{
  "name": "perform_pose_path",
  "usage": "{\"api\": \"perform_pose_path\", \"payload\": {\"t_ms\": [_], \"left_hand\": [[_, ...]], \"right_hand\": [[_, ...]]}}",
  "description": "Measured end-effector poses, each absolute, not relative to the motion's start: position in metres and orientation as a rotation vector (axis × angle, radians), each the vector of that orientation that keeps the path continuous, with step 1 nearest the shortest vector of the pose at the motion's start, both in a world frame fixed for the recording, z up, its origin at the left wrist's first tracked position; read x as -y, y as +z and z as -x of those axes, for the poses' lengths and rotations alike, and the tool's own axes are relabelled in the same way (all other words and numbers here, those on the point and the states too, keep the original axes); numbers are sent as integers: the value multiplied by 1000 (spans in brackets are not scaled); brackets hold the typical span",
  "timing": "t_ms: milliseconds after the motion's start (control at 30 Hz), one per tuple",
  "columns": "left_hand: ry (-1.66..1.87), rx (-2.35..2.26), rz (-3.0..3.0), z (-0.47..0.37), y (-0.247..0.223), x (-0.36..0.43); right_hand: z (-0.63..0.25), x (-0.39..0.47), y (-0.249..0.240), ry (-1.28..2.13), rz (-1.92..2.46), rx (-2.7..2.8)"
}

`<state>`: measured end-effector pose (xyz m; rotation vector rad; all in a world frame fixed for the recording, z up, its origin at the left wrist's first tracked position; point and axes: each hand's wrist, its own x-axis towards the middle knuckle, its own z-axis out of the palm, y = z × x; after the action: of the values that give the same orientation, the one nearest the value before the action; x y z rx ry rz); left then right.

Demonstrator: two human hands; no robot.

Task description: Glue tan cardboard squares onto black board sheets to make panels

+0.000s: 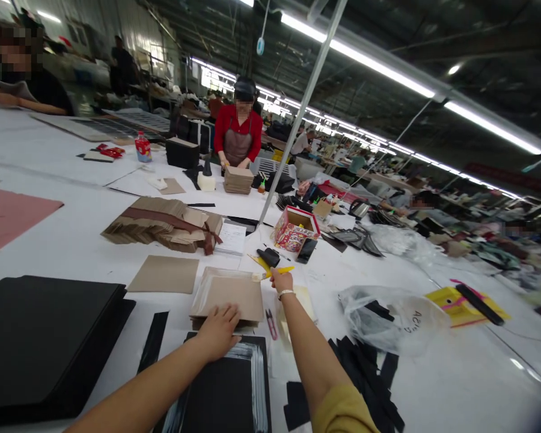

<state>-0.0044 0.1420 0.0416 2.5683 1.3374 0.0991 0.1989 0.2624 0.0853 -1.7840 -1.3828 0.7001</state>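
My right hand point(282, 281) grips a brush point(274, 273) by its yellow handle. Its pale bristles lie at the right edge of the top brown board in a stack point(229, 291); whitish wet streaks run along that board's left and far edges. My left hand point(219, 329) rests on the near part of the same board, fingers spread and holding nothing. Under my left wrist is a black panel point(225, 391) with whitish streaks along its border. Thread snips point(271, 325) with pink handles lie right of the stack. A single brown board point(165, 274) lies to the left.
Large black panels point(49, 337) are piled at left, black strips point(365, 379) at right near a plastic bag point(392, 316). Beyond are a bundle of brown boards point(162, 222), a red box point(295, 230) and a slanting metal pole point(300, 114). A co-worker point(238, 132) stands across the table.
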Motion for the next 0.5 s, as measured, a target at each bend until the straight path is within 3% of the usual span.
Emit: {"api": "perform_pose_path", "payload": {"t_ms": [200,500], "left_hand": [[102,-1360,-2617,3,44,-144],[19,-1434,-2631,-4,54,-150]], "right_hand": [[-211,-234,93,586,1675,1674],[-227,-115,82,196,1315,2458]]}}
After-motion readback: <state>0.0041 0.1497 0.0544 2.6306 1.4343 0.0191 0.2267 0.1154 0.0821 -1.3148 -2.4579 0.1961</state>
